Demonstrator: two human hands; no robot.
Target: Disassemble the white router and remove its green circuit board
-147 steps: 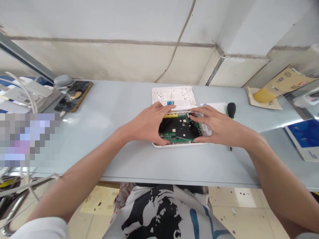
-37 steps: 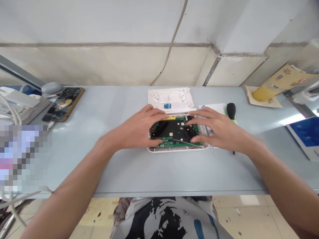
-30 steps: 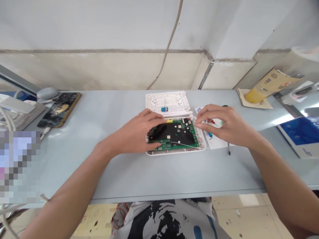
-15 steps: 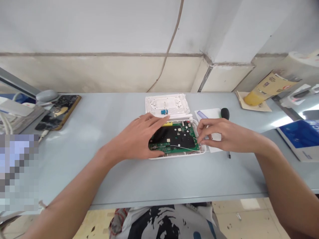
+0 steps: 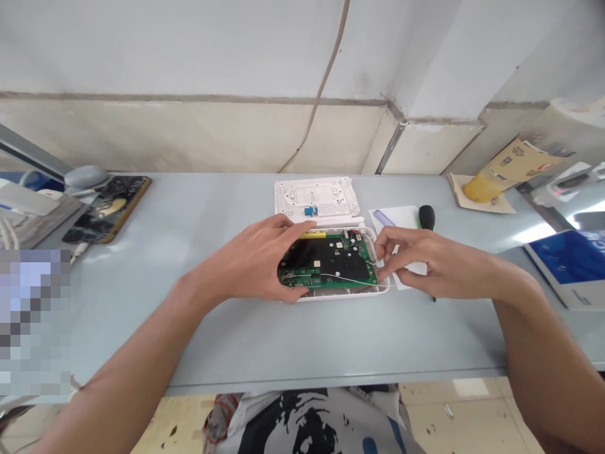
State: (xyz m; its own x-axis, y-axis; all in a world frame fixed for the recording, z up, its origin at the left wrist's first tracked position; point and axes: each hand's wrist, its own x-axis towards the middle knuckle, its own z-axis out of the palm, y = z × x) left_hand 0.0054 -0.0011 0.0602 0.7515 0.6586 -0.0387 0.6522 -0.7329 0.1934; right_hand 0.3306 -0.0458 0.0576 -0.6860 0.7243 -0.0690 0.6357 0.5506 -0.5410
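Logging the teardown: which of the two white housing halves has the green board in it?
The nearer half holds the green circuit board. The farther half shows no board, just a blue connector on its white inside.

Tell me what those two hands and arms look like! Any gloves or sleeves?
The left hand and right hand are bare: no gloves, and the forearms show no sleeves or watch. Below them is a pale shirt with black print.

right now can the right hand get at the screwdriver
Likely yes: the screwdriver lies with its black handle bare just past the right hand, its shaft passing under that hand, and nothing stands between them.
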